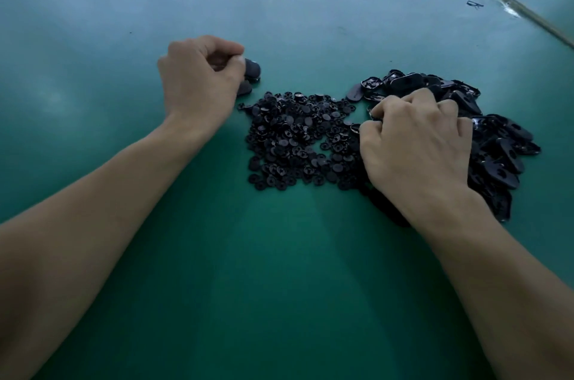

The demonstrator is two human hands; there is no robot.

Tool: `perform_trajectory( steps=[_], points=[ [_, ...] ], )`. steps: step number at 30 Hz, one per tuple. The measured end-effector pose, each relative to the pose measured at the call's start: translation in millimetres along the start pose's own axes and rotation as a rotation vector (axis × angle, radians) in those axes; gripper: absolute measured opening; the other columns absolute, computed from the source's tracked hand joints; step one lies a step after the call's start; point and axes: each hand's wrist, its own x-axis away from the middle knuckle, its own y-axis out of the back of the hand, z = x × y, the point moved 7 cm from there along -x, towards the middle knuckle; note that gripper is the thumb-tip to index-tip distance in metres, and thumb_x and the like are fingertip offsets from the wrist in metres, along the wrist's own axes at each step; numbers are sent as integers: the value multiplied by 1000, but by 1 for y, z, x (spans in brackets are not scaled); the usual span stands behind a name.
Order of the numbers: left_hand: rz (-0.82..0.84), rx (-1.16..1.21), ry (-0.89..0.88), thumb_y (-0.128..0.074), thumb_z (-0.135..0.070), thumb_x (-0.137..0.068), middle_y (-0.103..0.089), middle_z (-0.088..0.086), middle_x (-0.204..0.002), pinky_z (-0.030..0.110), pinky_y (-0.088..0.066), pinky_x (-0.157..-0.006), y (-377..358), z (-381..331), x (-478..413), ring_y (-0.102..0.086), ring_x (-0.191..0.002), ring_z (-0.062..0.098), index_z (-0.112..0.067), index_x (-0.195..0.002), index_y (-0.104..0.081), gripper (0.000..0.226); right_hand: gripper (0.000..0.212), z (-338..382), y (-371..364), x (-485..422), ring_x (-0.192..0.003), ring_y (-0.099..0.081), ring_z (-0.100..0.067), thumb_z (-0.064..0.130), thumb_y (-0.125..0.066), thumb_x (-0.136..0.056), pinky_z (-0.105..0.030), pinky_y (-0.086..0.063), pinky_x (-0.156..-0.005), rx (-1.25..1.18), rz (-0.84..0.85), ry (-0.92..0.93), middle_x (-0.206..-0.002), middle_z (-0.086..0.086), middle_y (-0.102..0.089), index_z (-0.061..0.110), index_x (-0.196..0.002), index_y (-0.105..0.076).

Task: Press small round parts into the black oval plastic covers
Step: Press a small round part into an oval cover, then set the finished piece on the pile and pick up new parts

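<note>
Beside the round parts (301,140), the left hand (198,78) grips an oval cover (253,68).

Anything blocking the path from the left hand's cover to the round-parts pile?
Nothing visible. The left hand grips a black oval cover; only a strip of bare green table separates it from the round-parts pile.

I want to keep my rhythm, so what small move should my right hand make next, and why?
Probably pinch one piece from the pile of small black round plastic parts with the right hand, curled at its edge, and bring it to the black oval plastic cover the left hand holds.
</note>
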Motion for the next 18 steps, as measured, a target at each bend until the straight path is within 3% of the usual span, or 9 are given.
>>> perform_trajectory(
  steps=[5, 8, 12, 16, 18],
  points=[
    [-11, -167, 67, -70, -26, -83, -68, -17, -71, 13, -55, -76, 6, 13, -7, -65, -64, -8, -26, -90, -77, 10, 24, 1, 1, 0, -107, -53, -40, 24, -50, -95, -45, -39, -91, -2, -5, 11, -125, -10, -53, 17, -113, -64],
    [5, -241, 63, -70, -27, -82, -62, -24, -65, 1, -46, -65, 5, 12, -4, -60, -61, -17, -33, -82, -73, 6, 26, 1, 1, -1, -106, -54, -38, 15, -51, -94, -44, -42, -89, -68, -25, 39, -125, -11, -53, 17, -115, -66],
    [-3, -327, 71, -70, -32, -80, -63, -23, -72, 22, -49, -76, 8, 11, -2, -63, -78, 0, -36, -84, -71, 5, 33, -1, 2, -3, -109, -54, -36, 5, -52, -93, -44, -43, -93, -145, -79, 59, -123, -11, -57, 19, -118, -68],
    [18, -377, 53, -70, -34, -83, -67, -4, -102, 35, -53, -88, 8, 11, -2, -62, -98, 14, -37, -92, -70, 9, 35, -1, 5, -4, -114, -53, -34, -1, -56, -91, -42, -42, -97, -196, -149, 74, -122, -10, -60, 20, -115, -70],
    [13, -378, 49, -70, -37, -85, -66, 0, -108, 36, -52, -88, 9, 11, -2, -61, -98, 15, -35, -96, -69, 11, 35, -2, 6, -5, -115, -52, -32, -3, -57, -90, -40, -41, -97, -214, -177, 82, -122, -8, -60, 20, -113, -70]
  ],
)
